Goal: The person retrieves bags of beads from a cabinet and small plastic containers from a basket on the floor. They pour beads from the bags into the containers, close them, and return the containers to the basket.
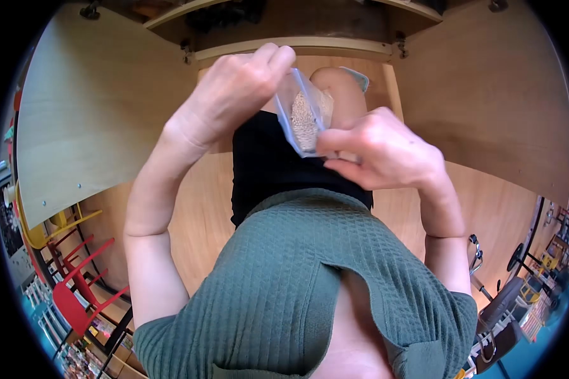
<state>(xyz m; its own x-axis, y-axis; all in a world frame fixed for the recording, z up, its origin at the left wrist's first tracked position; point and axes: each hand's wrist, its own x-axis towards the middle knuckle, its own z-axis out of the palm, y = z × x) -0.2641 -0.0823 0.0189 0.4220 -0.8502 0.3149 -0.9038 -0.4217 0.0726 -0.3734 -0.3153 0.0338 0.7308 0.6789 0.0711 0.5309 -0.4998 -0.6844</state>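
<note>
Between my hands is a clear plastic bag with a bluish edge, its mouth spread toward me. Small beige grains lie inside; their exact kind cannot be made out. My left hand is closed at the bag's far left end, fingers curled and partly hidden. At the near right end, my right hand pinches the rim between thumb and fingers. The bag is tilted above my lap, over the black garment.
Two open wooden cabinet doors flank me, the left door and the right door. Ahead is the cabinet's lower edge, with dark items inside. A red chair stands at the left, over the wooden floor.
</note>
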